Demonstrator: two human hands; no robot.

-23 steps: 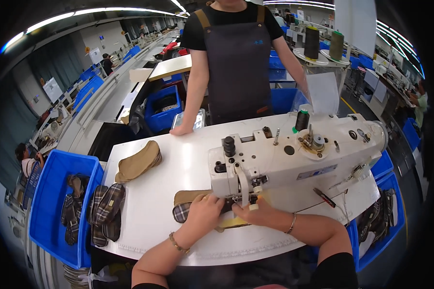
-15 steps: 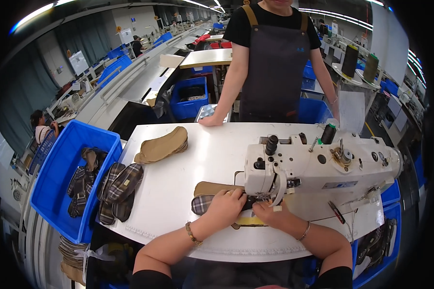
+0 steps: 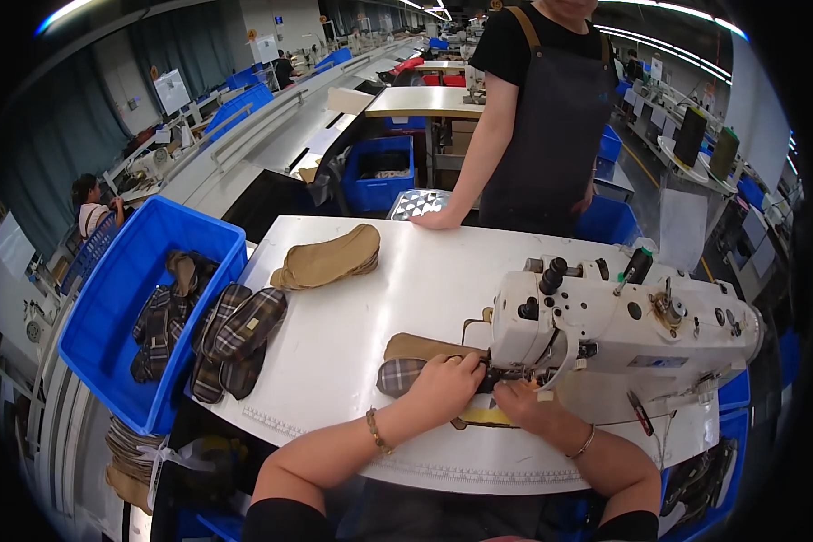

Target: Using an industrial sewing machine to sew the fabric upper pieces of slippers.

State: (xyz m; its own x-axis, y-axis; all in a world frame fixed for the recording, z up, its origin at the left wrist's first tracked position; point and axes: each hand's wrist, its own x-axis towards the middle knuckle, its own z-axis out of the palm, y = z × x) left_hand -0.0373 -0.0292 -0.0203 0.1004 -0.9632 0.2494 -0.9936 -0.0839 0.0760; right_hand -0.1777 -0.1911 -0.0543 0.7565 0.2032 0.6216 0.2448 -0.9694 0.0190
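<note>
A white sewing machine (image 3: 641,330) stands on the right of the white table. My left hand (image 3: 449,387) presses on a plaid fabric shoe upper (image 3: 399,376), its fingers bent over the dark part beside the machine's needle area. Against the upper's far side lies a tan sole-shaped piece (image 3: 425,347). On the other side of the needle, my right hand (image 3: 524,405) pinches the edge of the same work, though its fingertips are partly hidden. A yellow patch (image 3: 486,415) shows on the table below both hands.
A stack of tan sole pieces (image 3: 330,257) lies at the far left of the table. Plaid uppers (image 3: 244,334) hang at its left edge beside a blue bin (image 3: 86,339). Thread snips (image 3: 640,414) lie right. Across the table a co-worker's hand (image 3: 437,219) rests on the edge.
The whole view has shifted, so the table and machine sit farther right. The co-worker's other hand has left the table's far side. My hands stay at the needle with the upper.
</note>
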